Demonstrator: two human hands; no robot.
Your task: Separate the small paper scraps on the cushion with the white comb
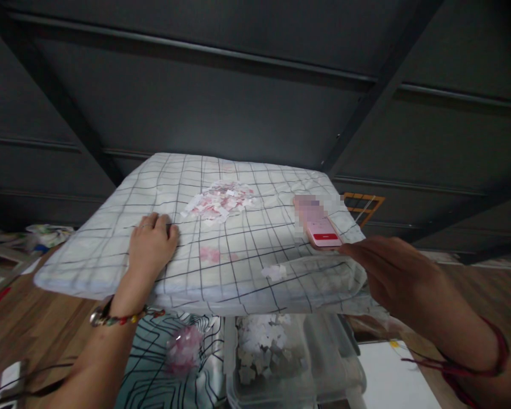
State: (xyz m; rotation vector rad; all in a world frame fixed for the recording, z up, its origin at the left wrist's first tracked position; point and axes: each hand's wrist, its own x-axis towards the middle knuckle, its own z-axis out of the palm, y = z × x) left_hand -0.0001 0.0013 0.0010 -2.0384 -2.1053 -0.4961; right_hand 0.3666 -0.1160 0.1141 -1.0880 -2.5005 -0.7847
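Note:
A phone [323,227] with a pink, partly blurred screen lies at the right of a table under a white checked cover [162,182]. The fingers of my right hand [404,284] are pressed together at its near right corner; the thumb is hard to make out. My left hand [152,238] rests palm down on the cover at the left, fingers stretched out and holding nothing. Between the hands lies a loose heap of small white and pink paper pieces [221,201]. Nearer me are a small pink patch of pieces [210,254] and a few white ones [274,272].
Below the table's near edge, a clear plastic box [323,352] holds many white pieces. Beside it, a clear bag of pink pieces [184,349] lies on patterned green cloth [142,363]. Dark panels [217,102] stand behind the table. A white board [394,375] sits at lower right.

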